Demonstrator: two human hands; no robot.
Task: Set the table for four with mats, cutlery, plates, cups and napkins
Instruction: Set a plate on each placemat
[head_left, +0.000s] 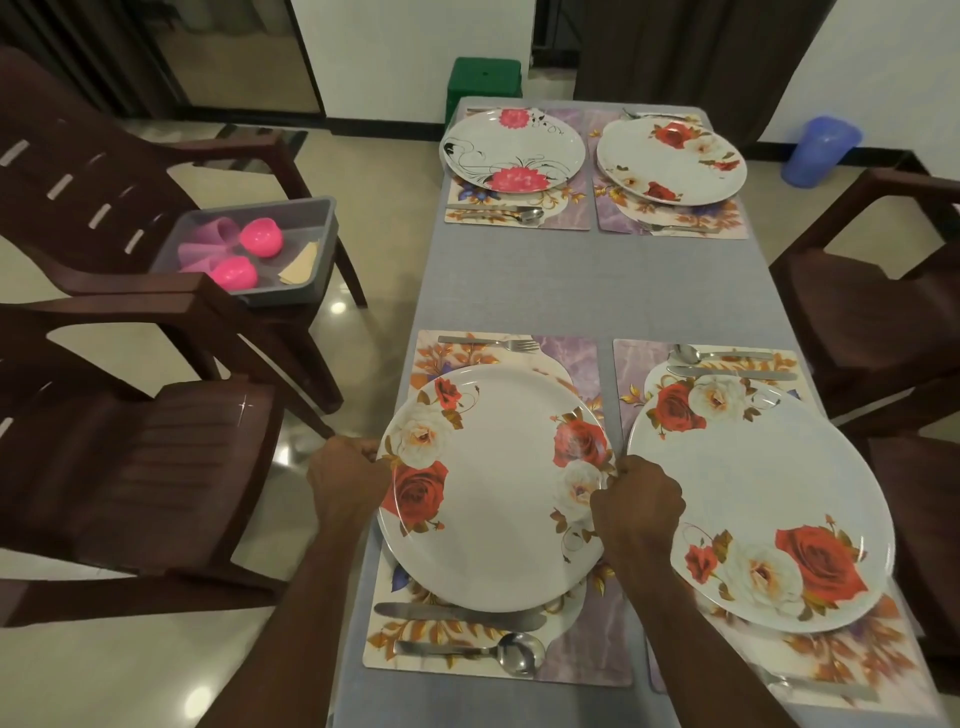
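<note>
A white rose-patterned plate (493, 483) lies on the near left floral mat (571, 660). My left hand (345, 480) grips its left rim and my right hand (636, 512) grips its right rim. A fork (488, 343) lies on the mat beyond the plate; a knife (457, 616) and spoon (483, 656) lie nearer me. The near right mat carries a second rose plate (769, 499) with a spoon (722, 354) and knife (732, 373). Two far mats hold a pink-flower plate (511, 150) and a rose plate (670, 161) with cutlery.
On the left, a grey bin (311, 228) rests on a brown chair (78, 208), holding pink cups (260, 236) and tan napkins (300, 265). More brown chairs (872, 312) flank the grey-clothed table (597, 280). A green stool (483, 83) and a blue bucket (821, 150) stand beyond.
</note>
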